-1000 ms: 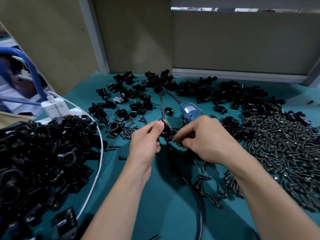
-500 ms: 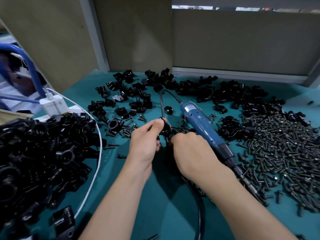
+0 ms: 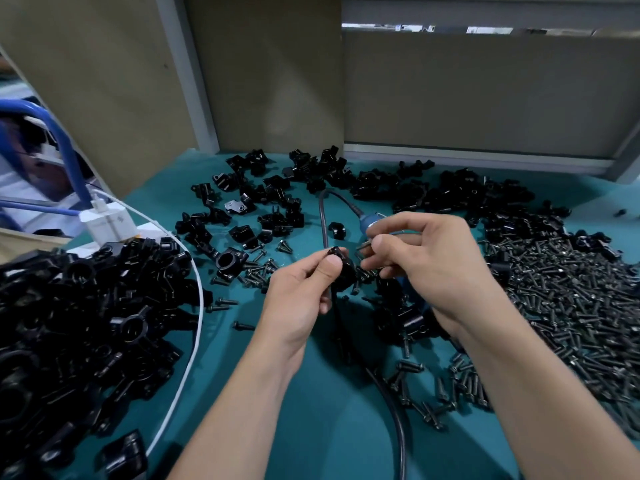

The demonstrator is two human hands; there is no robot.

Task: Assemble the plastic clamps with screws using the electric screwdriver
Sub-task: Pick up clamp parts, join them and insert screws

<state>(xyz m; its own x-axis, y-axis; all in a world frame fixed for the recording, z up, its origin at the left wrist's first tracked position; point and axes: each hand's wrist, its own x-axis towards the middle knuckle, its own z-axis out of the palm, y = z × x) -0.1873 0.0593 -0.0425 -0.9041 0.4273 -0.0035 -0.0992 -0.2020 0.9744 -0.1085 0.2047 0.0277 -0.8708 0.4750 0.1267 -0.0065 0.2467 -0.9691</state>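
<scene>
Both hands busy: left hand (image 3: 301,292) pinches clamp (image 3: 344,271), right hand (image 3: 433,265) just lifted, pinching a screw (image 3: 362,250); insertion's probably next.

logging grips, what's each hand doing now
left hand: pinches small black plastic clamp
right hand: pinches what looks like a small grey metal screw

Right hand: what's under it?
The blue electric screwdriver lies under the right hand. Only its cable end shows beyond the hand. Its body and bit are covered.
</scene>
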